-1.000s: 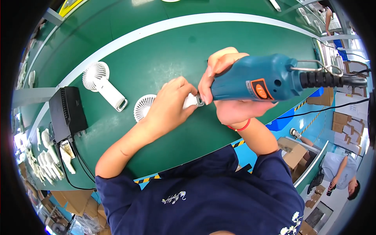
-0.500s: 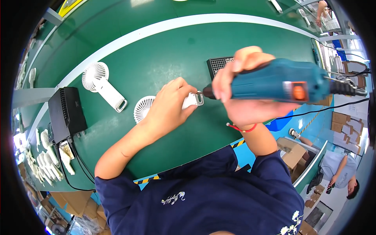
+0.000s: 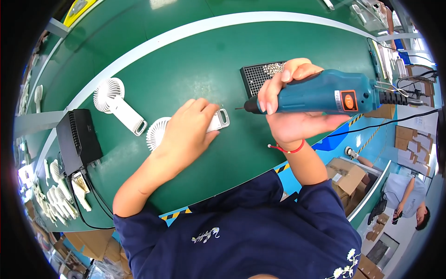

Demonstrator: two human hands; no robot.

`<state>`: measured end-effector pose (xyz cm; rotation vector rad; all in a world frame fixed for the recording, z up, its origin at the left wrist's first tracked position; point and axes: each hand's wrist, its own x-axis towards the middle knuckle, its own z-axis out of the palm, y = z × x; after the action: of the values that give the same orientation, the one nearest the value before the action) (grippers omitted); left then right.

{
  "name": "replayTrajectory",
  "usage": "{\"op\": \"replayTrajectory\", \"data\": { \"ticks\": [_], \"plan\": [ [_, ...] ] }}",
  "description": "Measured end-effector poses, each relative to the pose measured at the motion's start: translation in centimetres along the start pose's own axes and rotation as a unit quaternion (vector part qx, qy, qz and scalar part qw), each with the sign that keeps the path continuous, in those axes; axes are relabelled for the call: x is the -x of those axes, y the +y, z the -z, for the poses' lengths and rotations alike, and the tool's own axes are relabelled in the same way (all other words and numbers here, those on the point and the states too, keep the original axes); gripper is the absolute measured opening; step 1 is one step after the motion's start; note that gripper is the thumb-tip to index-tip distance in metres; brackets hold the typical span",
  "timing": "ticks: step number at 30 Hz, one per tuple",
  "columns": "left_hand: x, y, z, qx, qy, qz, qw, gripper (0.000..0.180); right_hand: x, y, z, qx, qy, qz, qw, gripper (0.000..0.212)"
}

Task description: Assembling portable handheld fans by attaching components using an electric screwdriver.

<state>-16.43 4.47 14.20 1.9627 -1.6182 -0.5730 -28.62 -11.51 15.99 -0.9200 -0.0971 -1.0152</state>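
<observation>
My left hand [image 3: 188, 125] is closed over the handle of a white handheld fan [image 3: 157, 134] lying on the green bench. The fan's round slatted head shows on one side of the hand, the looped handle end on the other. A teal electric screwdriver [image 3: 320, 95] lies level in my right hand [image 3: 290, 100], fingers wrapped round its front part. Its thin bit points left, a short gap from the fan's loop. Just beyond the screwdriver's tip sits a black perforated tray [image 3: 256, 80] with small silvery screws, partly hidden by my right hand.
Left of my hands lies a second white fan [image 3: 121, 109]. A black power box [image 3: 79, 139] with cables stands at the left edge, near several more white fans [image 3: 58, 200]. A cord trails right from the screwdriver. Another person [image 3: 409, 195] sits at the far right.
The screwdriver's tip has come away from the fan's looped end, and its bit now shows. My left hand and the fan have shifted slightly left.
</observation>
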Motion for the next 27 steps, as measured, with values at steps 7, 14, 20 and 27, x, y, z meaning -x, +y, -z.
{"op": "replayTrajectory", "data": {
  "ticks": [7, 14, 20, 27],
  "plan": [
    [-0.1, -0.7, 1.1, -0.004, -0.021, 0.036, 0.999, 0.042, 0.3, 1.2, 0.7, 0.029, -0.02, -0.03, 0.999, 0.095],
    [-0.1, -0.5, 0.6, 0.008, -0.027, 0.032, 0.999, 0.042, 0.6, 1.2, 0.5, 0.088, 0.03, -0.084, 0.992, 0.096],
    [-0.1, -0.6, 1.4, -0.015, -0.065, 0.056, 0.996, 0.042, 1.3, 2.2, -0.4, 0.095, 0.07, -0.099, 0.988, 0.096],
    [0.0, -0.8, 1.1, -0.004, -0.065, 0.065, 0.996, 0.042, 0.5, 1.6, -0.7, 0.041, 0.073, -0.07, 0.994, 0.094]
  ]
}}
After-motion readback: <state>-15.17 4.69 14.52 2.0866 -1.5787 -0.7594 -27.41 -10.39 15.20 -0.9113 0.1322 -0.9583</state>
